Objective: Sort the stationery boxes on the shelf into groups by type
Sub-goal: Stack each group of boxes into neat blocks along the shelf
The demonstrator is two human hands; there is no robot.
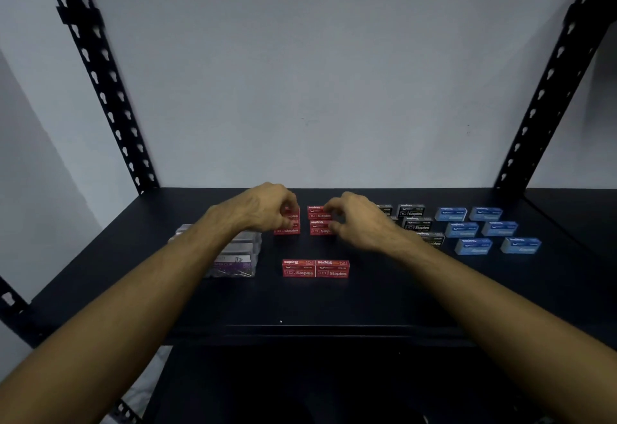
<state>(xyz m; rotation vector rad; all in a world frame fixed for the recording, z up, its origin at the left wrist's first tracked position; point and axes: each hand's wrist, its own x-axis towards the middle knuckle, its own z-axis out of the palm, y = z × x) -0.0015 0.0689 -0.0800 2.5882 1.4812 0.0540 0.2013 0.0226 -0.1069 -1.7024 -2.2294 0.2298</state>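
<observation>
On the black shelf (334,303), both hands are at the red staple boxes near the middle. Left hand (267,206) has its fingers curled round the left pair of red boxes (287,227), one box set behind the other. Right hand (357,220) pinches at the right pair of red boxes (320,220), its fingers curled at their right ends. Two further red boxes (316,268) stand side by side, touching, nearer the front edge and apart from both hands. At the left, partly behind the left forearm, lies a group of clear boxes of clips (238,256) with a purple label. To the right of the right hand sit black staple boxes (415,220), partly hidden by the wrist; their number cannot be told. Further right, six blue staple boxes (484,228) stand in three rows of two, spaced apart. Black slotted uprights (100,79) rise at both rear corners against a pale wall.
</observation>
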